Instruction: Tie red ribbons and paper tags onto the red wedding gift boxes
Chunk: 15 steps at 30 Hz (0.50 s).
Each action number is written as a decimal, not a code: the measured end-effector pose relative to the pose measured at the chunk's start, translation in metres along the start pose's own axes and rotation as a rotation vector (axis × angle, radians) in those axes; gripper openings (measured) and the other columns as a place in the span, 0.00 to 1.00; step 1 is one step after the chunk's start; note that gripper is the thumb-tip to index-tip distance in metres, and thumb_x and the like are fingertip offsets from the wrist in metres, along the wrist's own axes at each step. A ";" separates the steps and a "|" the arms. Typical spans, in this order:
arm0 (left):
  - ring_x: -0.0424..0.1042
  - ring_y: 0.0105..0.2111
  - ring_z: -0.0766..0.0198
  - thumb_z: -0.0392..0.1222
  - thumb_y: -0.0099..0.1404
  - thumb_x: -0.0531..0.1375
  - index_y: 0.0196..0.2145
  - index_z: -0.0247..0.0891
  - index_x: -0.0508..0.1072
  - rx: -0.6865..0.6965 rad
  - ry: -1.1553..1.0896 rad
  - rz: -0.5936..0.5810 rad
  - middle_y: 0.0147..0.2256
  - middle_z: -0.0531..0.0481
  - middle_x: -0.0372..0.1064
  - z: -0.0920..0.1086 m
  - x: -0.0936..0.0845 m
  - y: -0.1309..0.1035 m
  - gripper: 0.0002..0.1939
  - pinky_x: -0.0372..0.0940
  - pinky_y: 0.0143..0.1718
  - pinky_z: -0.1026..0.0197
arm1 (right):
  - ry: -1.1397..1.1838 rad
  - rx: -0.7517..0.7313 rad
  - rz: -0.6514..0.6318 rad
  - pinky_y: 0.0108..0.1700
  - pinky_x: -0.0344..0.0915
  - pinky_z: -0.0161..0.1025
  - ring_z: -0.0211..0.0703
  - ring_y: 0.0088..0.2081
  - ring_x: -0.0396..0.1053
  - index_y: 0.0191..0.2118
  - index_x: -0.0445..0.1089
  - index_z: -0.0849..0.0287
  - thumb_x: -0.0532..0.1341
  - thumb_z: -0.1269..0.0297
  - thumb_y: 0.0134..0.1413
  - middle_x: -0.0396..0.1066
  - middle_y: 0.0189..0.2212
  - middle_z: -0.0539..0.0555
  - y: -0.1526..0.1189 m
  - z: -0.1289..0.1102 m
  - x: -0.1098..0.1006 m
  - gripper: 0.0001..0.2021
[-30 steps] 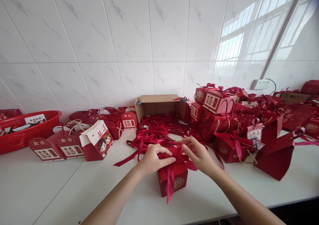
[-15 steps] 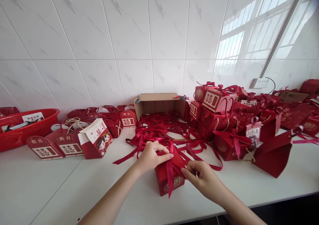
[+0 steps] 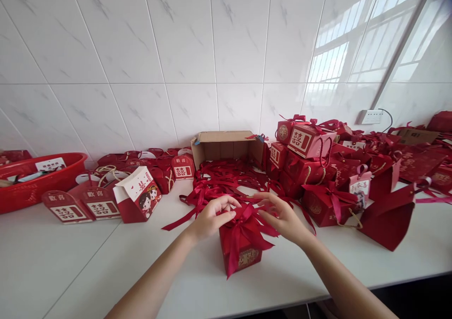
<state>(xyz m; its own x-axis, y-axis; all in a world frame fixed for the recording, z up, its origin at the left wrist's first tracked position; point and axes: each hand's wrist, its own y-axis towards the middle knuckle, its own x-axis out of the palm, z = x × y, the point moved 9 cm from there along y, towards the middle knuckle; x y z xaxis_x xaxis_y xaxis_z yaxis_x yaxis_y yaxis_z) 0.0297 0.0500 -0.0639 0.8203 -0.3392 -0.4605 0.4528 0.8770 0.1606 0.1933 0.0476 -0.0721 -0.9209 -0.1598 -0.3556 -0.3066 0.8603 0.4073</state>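
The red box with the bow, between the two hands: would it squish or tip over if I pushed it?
The box would probably slide before tipping, since it sits flat and looks squat. Its flat faces and crisp edges look like folded card, so a hard squeeze might dent it. The bow would likely flop, because its ribbon tails hang loose.

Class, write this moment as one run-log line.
left hand: at bow, grip unclear | right hand: open, beside bow | red box: on table, bow on top | loose ribbons: behind box
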 end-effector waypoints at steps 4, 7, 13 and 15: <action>0.58 0.28 0.66 0.36 0.55 0.56 0.42 0.38 0.70 0.009 -0.066 -0.014 0.25 0.56 0.56 0.000 -0.002 -0.003 0.14 0.56 0.32 0.63 | 0.060 -0.081 -0.039 0.44 0.68 0.42 0.45 0.46 0.71 0.50 0.67 0.55 0.58 0.69 0.55 0.72 0.47 0.57 0.014 0.005 0.016 0.16; 0.57 0.29 0.65 0.32 0.51 0.56 0.42 0.38 0.70 0.006 -0.080 -0.014 0.26 0.55 0.56 0.000 -0.005 -0.005 0.18 0.55 0.33 0.63 | 0.025 -0.130 -0.015 0.42 0.67 0.41 0.44 0.43 0.71 0.49 0.67 0.56 0.56 0.74 0.53 0.72 0.41 0.55 0.013 0.003 0.020 0.17; 0.56 0.29 0.65 0.33 0.53 0.58 0.39 0.37 0.70 -0.012 -0.111 -0.033 0.28 0.54 0.58 0.002 -0.005 -0.006 0.14 0.53 0.33 0.62 | -0.101 -0.297 -0.127 0.44 0.66 0.43 0.45 0.41 0.69 0.48 0.69 0.55 0.57 0.77 0.50 0.74 0.39 0.54 0.009 -0.024 0.020 0.20; 0.57 0.31 0.65 0.34 0.54 0.58 0.40 0.37 0.70 -0.009 -0.141 -0.045 0.29 0.54 0.59 0.002 -0.004 -0.005 0.13 0.54 0.34 0.62 | -0.177 -0.346 -0.172 0.45 0.66 0.44 0.45 0.40 0.69 0.47 0.71 0.55 0.57 0.76 0.51 0.76 0.36 0.53 0.009 -0.033 0.021 0.18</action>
<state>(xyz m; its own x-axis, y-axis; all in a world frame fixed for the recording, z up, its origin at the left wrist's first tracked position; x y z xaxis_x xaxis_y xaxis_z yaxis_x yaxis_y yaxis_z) 0.0248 0.0460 -0.0607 0.8404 -0.4224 -0.3397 0.4878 0.8626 0.1340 0.1636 0.0361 -0.0477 -0.8027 -0.1756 -0.5699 -0.5431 0.6099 0.5771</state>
